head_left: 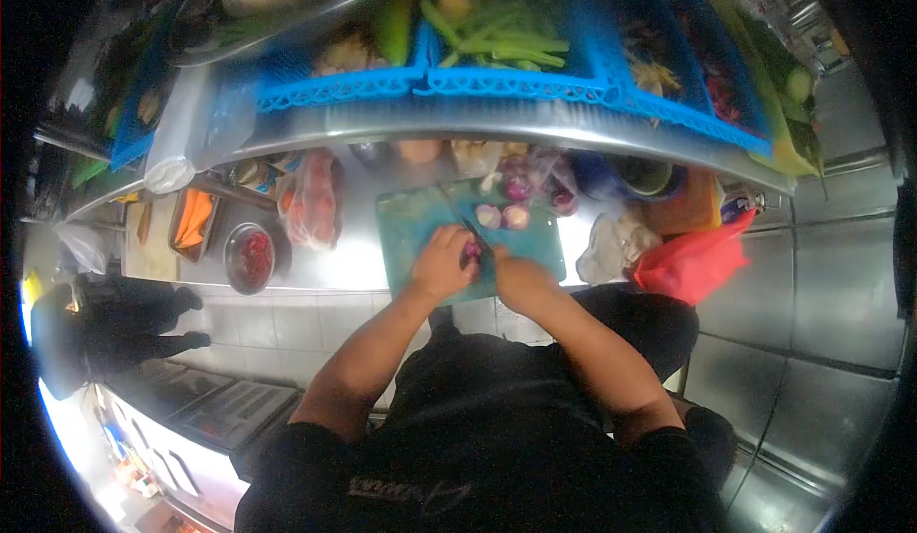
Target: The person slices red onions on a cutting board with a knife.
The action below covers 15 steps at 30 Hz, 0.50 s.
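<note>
A green cutting board (pixel 406 213) lies on the steel counter in front of me. My left hand (pixel 444 261) presses a purple onion (pixel 471 249) against the board with its fingers curled. Close on its right, my right hand (pixel 523 280) is wrapped round a knife (pixel 462 210), whose blade points up and left across the board beside the onion. Two cut onion halves (pixel 501 217) rest near the board's upper right. Whole purple onions (pixel 517 187) sit just behind them, at the board's far edge.
Blue baskets (pixel 516 84) of vegetables fill a shelf above the counter. A bowl of red pieces (pixel 253 258), a tray with orange strips (pixel 194 220) and a bagged red item (pixel 310 203) are left; a red bag (pixel 693 261) is right. Another person (pixel 105 328) stands far left.
</note>
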Tool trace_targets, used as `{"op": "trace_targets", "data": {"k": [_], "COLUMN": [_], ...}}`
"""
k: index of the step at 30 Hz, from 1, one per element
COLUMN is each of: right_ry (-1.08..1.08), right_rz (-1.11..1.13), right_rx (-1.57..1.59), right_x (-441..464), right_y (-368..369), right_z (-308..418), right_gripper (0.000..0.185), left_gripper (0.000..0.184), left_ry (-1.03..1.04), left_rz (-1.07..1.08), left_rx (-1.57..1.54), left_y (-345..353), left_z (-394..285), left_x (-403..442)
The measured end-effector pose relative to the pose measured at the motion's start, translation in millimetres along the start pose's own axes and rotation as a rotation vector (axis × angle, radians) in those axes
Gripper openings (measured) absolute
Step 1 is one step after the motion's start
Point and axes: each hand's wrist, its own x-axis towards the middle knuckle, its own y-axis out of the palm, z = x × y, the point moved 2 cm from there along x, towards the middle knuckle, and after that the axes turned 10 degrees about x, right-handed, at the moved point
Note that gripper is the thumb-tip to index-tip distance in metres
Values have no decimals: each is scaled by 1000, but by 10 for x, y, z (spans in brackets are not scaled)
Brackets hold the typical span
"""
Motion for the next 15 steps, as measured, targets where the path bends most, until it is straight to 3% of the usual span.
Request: {"op": "trace_targets", "data": {"k": [8,15], "right_ry": [129,-22], "right_rz": [-5,-21], "right_rx": [62,12], "right_x": [92,-2], "right_y": [354,-49], "right_z": [-69,48], "right_gripper": [24,27], "left_gripper": [36,37], "left_ry": [11,-14], "left_rz": [-62,-31], "left_rx": [21,-24], "left_y": [-30,-57], "left_z": [-18,-12], "left_x": [-17,-15]}}
